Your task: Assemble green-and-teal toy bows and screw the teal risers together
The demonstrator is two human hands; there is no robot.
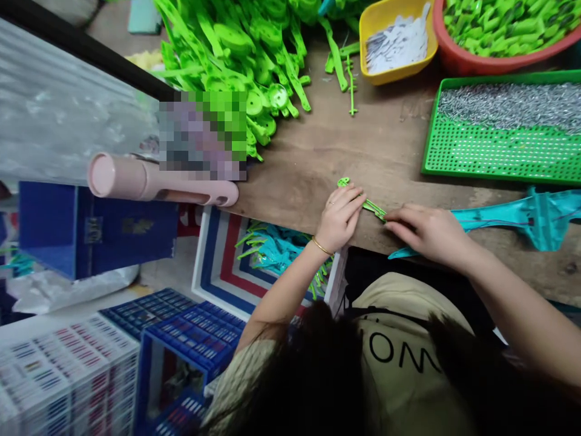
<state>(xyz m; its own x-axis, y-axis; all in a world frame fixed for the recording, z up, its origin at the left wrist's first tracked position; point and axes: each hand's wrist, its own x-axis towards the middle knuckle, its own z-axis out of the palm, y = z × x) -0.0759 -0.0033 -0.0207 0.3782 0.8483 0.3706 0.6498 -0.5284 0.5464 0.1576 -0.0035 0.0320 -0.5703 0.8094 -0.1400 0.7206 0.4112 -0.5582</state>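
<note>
On the wooden table, a slim green plastic part (373,208) lies between my two hands. My left hand (339,217) is closed over its far end, fingers pressed down on it. At the near end, the fingertips of my right hand (422,230) pinch the same part. A turquoise plastic piece (494,217) passes beneath my right hand, its narrow tip showing on the near side and its wide end to the right. How the green part is built under my fingers is hidden.
Green plastic parts (236,42) are heaped at the back. A yellow bowl (370,77), a red tub (481,63) and a green basket of metal pins (429,151) stand at the right. A pink cylinder (158,181) is at the left. A striped box (215,266) holds turquoise parts.
</note>
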